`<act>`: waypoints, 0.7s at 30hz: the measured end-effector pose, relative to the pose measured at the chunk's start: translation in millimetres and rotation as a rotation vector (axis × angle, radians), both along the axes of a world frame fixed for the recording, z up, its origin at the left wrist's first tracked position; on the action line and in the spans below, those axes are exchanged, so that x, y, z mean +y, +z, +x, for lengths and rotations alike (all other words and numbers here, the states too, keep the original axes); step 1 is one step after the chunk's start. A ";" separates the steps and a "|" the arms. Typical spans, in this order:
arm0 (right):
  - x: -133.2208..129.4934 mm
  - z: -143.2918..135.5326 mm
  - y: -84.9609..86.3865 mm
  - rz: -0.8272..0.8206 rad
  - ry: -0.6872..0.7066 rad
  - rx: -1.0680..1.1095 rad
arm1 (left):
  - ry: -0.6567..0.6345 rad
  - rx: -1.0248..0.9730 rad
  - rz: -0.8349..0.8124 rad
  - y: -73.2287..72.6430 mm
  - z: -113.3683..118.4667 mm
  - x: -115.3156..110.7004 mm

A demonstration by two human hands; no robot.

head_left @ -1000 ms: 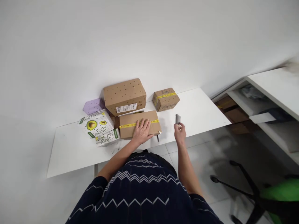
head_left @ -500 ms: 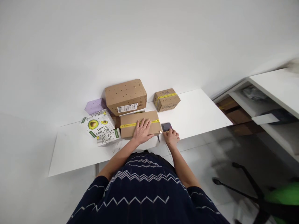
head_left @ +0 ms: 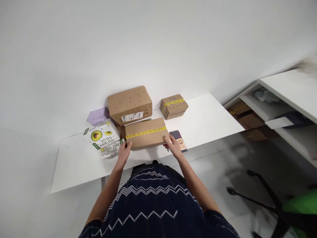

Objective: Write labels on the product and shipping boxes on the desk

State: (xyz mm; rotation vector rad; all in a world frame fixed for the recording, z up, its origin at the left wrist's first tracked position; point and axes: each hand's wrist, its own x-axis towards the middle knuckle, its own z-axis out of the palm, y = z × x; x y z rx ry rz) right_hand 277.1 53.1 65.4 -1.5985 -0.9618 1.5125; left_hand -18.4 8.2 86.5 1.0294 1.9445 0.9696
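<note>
Repositioned, left hand [head_left: 123, 153] and right hand [head_left: 173, 147], each partly hidden, clasp the taped box [head_left: 145, 138] at its ends.

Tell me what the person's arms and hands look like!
The left hand and right hand wear no gloves, and the wrists look bare too. Forearms are uncovered up to short, dark navy sleeves. The matching shirt has pale zigzag lines.

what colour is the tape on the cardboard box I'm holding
The tape is yellow, best seen in the head view.
</note>
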 end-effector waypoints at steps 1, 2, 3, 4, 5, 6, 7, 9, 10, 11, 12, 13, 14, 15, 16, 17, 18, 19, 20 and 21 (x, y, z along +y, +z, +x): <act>-0.7 1.2 5.9 0.012 -0.035 0.004 | -0.012 -0.008 0.009 4.9 4.7 -3.6; -2.2 5.9 12.8 0.031 -0.065 0.011 | -0.017 0.000 0.029 11.7 10.5 -8.2; -4.6 14.1 20.4 0.059 -0.088 0.017 | -0.021 0.010 0.052 20.0 17.4 -13.7; -7.7 25.3 28.5 0.099 -0.107 0.020 | -0.049 -0.009 0.072 29.0 25.1 -19.5; -10.9 39.0 36.6 0.149 -0.123 0.008 | -0.092 -0.047 0.089 38.0 33.5 -24.7; -13.6 54.1 44.2 0.203 -0.155 -0.013 | -0.157 -0.090 0.108 46.3 42.7 -28.3; -15.2 69.7 51.0 0.256 -0.209 -0.033 | -0.234 -0.136 0.125 53.4 52.5 -29.5; -11.8 99.5 61.2 0.342 -0.330 -0.071 | -0.388 -0.230 0.142 63.2 73.5 -21.8; -5.8 112.5 64.8 0.374 -0.386 -0.086 | -0.457 -0.277 0.135 66.1 84.4 -12.4; 3.4 123.7 67.6 0.400 -0.431 -0.095 | -0.511 -0.318 0.129 68.1 95.3 0.4; 15.8 133.2 70.1 0.423 -0.465 -0.100 | -0.549 -0.346 0.140 69.6 106.0 16.0; 30.9 140.8 72.7 0.439 -0.493 -0.100 | -0.571 -0.370 0.168 70.8 116.3 33.5; 48.4 146.8 75.5 0.457 -0.507 -0.096 | -0.587 -0.400 0.199 71.9 126.0 52.2; 67.4 151.0 78.8 0.472 -0.527 -0.105 | -0.601 -0.439 0.219 72.9 134.8 71.3; 87.3 153.7 82.4 0.480 -0.548 -0.119 | -0.617 -0.486 0.232 73.7 142.6 90.0; 107.2 154.9 86.2 0.484 -0.555 -0.134 | -0.632 -0.531 0.244 73.9 149.3 108.0; 126.7 154.5 89.8 0.479 -0.555 -0.152 | -0.636 -0.572 0.250 73.4 155.0 124.8; 144.9 152.8 93.0 0.462 -0.547 -0.169 | -0.625 -0.601 0.252 72.1 159.5 140.1; 161.6 149.8 95.4 0.434 -0.537 -0.181 | -0.601 -0.611 0.246 69.8 163.2 153.7; 176.2 145.9 96.8 0.407 -0.533 -0.185 | -0.576 -0.606 0.225 66.7 165.9 165.3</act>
